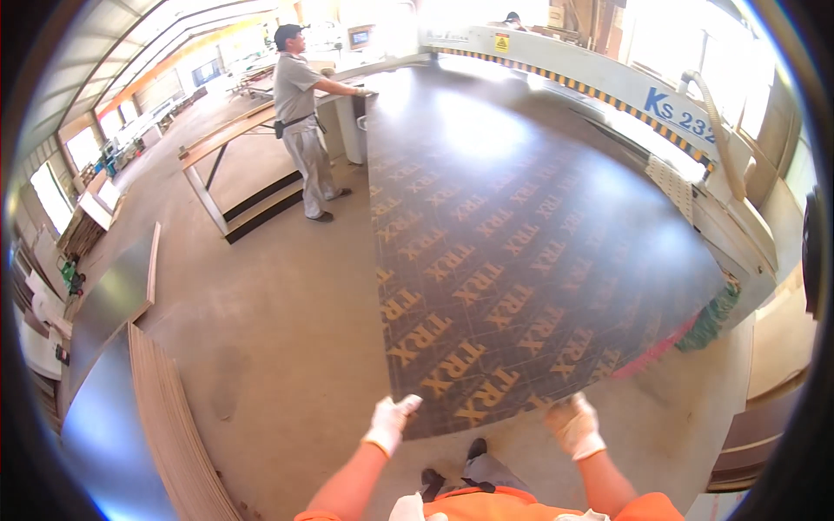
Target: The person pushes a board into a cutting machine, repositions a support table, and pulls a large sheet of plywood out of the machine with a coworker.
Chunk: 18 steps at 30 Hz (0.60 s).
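Both hands (482,423) gripping dark panel (521,234) edge

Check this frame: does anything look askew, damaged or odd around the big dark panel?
Nothing stands out. Both gloved hands, left hand and right hand, grip the near edge of the dark printed panel, which lies flat beside the long saw machine. A co-worker stands at the far corner.

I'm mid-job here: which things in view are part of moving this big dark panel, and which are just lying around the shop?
In the job:
- dark printed panel, near edge gripped by the left hand and right hand
- panel saw along its far side
- co-worker touching the far corner

Lying about:
- stack of boards, lower left
- metal stand behind the co-worker
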Available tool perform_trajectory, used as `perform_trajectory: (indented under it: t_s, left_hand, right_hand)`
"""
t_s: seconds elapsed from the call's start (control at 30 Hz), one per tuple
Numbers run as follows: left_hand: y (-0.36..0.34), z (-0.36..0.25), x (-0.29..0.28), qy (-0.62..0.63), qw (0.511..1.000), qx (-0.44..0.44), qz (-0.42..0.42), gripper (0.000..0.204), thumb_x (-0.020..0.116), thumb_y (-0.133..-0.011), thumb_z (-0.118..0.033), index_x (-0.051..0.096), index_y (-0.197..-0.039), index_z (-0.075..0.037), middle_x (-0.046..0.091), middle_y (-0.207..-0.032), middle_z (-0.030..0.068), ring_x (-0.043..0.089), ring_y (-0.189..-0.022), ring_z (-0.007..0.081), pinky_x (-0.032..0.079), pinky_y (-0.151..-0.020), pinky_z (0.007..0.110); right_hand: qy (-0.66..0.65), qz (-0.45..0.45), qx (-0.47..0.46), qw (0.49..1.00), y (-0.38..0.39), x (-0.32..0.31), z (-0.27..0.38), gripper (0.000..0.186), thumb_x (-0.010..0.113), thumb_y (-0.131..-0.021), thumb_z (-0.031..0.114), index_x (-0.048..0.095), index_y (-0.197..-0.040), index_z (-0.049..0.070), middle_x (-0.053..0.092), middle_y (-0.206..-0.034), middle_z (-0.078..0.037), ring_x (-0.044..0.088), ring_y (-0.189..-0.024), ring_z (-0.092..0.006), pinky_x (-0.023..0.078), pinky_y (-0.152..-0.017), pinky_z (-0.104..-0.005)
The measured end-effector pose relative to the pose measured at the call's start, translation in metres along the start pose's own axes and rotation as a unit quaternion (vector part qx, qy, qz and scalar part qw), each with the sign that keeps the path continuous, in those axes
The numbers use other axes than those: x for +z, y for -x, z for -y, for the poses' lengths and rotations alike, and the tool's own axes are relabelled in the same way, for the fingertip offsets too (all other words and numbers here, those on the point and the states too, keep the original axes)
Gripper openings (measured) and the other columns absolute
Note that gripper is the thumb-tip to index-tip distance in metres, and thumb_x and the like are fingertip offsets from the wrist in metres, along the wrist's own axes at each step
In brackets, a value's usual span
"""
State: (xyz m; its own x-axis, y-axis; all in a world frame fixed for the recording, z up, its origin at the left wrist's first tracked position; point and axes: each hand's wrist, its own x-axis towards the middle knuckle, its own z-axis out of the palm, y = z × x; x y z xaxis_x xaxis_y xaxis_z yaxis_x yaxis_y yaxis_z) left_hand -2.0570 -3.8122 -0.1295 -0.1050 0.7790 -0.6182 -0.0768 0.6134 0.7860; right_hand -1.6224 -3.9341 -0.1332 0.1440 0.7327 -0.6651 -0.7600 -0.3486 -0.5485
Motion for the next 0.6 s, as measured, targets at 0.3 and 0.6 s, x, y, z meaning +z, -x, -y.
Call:
perform_trajectory:
  t_s: [0.3, 0.6]
  left_hand:
    - [0.042, -0.014, -0.085, 0.251, 0.967, -0.013, -0.035, 0.047, 0.067, -0.100, -0.010, 0.056, -0.144, 0.003, 0.067, -0.137, 0.0177, 0.069, -0.124, 0.0336, 0.058, -0.107, 0.048]
    - [0.011, 0.037, 0.110, 0.434, 0.896, -0.095, -0.031, 0.034, 0.076, -0.099, -0.026, 0.067, -0.126, -0.007, 0.072, -0.125, 0.0131, 0.068, -0.111, 0.0380, 0.055, -0.102, 0.057]
  right_hand:
    - [-0.077, -0.192, -0.145, 0.968, -0.043, -0.076, 0.075, 0.027, 0.057, -0.110, 0.041, 0.068, -0.113, 0.016, 0.072, -0.111, 0.001, 0.067, -0.100, -0.0168, 0.053, -0.083, -0.0359]
    - [-0.098, -0.054, -0.036, 0.993, -0.042, 0.023, -0.040, 0.021, 0.059, -0.108, 0.026, 0.068, -0.109, 0.006, 0.075, -0.104, -0.012, 0.073, -0.095, -0.0356, 0.062, -0.083, -0.0500]
